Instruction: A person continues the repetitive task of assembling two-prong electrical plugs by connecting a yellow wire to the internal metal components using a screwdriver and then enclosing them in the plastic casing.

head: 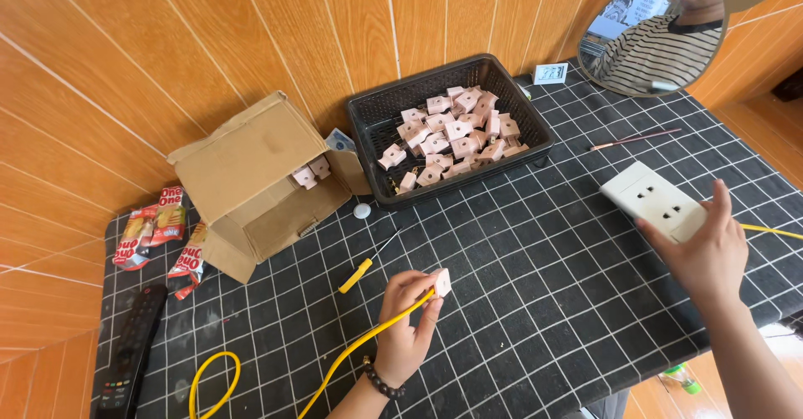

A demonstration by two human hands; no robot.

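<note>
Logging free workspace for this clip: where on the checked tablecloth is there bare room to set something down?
Bare cloth lies between the left hand and right hand, in front of the black basket. Another patch sits between the remote and yellow cable. It is crowded around the cardboard box, snack packets and screwdriver.
</note>
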